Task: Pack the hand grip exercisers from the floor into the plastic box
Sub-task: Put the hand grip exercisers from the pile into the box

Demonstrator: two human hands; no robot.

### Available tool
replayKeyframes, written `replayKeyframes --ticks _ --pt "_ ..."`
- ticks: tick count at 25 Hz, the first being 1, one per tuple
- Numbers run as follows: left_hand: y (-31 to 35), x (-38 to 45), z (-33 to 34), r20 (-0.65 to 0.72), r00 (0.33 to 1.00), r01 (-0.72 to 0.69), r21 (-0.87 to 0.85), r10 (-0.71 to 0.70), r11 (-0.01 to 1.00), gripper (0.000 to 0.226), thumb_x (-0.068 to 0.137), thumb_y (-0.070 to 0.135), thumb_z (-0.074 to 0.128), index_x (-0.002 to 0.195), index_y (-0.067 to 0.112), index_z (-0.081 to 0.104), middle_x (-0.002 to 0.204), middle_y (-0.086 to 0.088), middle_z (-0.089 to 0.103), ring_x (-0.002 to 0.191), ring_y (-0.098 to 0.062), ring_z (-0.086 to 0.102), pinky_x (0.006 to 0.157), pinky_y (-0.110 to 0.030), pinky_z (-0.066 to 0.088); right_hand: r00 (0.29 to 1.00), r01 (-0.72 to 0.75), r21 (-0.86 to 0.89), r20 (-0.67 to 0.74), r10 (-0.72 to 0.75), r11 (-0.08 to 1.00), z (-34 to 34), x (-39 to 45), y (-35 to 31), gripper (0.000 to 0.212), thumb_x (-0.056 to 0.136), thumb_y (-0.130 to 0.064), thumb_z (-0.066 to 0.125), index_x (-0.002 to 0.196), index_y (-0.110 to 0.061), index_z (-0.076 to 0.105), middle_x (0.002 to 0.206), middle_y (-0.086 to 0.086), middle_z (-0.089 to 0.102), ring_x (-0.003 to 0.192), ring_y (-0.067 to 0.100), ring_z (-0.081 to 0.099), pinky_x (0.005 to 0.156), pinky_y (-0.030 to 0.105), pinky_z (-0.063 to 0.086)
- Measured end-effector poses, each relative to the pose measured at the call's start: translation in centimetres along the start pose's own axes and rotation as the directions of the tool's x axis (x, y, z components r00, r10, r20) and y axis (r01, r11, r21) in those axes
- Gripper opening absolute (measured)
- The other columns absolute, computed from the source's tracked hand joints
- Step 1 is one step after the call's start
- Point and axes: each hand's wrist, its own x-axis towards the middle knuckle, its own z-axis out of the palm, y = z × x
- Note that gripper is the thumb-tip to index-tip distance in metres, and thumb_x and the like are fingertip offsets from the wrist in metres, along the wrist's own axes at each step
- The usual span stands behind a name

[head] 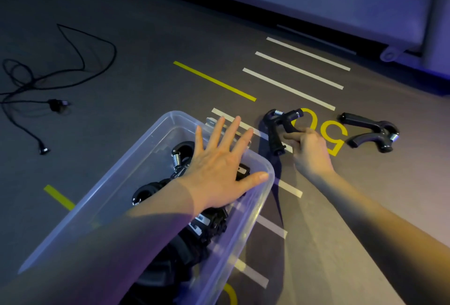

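Observation:
A clear plastic box stands on the floor at lower left with several black hand grip exercisers inside. My left hand hovers flat over the box, fingers spread and straight, holding nothing. Just right of the box a black exerciser lies on the floor; my right hand pinches one of its handles with curled fingers. Farther right, a second black exerciser lies on the floor, untouched.
A black cable with a plug loops over the floor at far left. White and yellow tape lines and yellow digits mark the grey floor. A pale machine base with a wheel runs along the back.

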Motion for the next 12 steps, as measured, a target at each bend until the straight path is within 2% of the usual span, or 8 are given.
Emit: replayKeyframes --ticks 3,7,10,12 --pt "-1.0 -1.9 0.0 0.006 0.999 0.036 0.024 -0.036 0.999 0.081 0.082 0.072 0.017 0.144 0.033 -0.019 0.152 0.004 -0.029 0.138 -0.024 -0.03 0.107 -0.052 -0.019 0.991 0.105 -0.018 -0.088 -0.106 0.994 -2.8 -2.2 -1.1 0.03 0.092 -0.003 0.052 0.118 -0.01 0.067 0.128 0.013 0.056 0.114 0.033 0.053 0.088 0.023 0.033" --pt "-3.8 -5.2 -0.6 -0.009 0.977 0.215 0.051 -0.215 0.975 0.081 0.083 0.071 0.015 0.146 0.03 -0.014 0.154 0.003 -0.026 0.141 -0.029 -0.023 0.108 -0.058 -0.012 0.915 0.278 -0.07 -0.286 -0.286 0.958 -6.7 -5.6 -4.1 0.035 0.088 0.004 0.052 0.117 -0.009 0.068 0.127 0.014 0.058 0.11 0.034 0.057 0.092 0.025 0.038" --pt "-6.3 -8.6 -1.0 -0.004 0.941 0.339 0.07 -0.339 0.938 0.082 0.085 0.069 0.019 0.147 0.026 -0.013 0.154 0.0 -0.025 0.141 -0.03 -0.02 0.109 -0.06 -0.005 0.802 0.47 -0.145 -0.341 -0.49 0.871 -8.0 -8.3 -7.7 0.039 0.083 0.008 0.05 0.113 -0.007 0.069 0.125 0.018 0.058 0.109 0.035 0.059 0.091 0.02 0.036" --pt "-7.6 -10.9 -0.7 0.008 0.92 0.389 0.093 -0.391 0.917 0.084 0.086 0.068 0.021 0.147 0.023 -0.014 0.154 -0.002 -0.025 0.142 -0.03 -0.019 0.11 -0.061 0.0 0.698 0.617 -0.252 -0.263 -0.666 0.745 -7.9 -9.5 -9.7 0.038 0.083 0.0 0.045 0.113 -0.006 0.069 0.125 0.021 0.058 0.109 0.038 0.059 0.093 0.025 0.039"
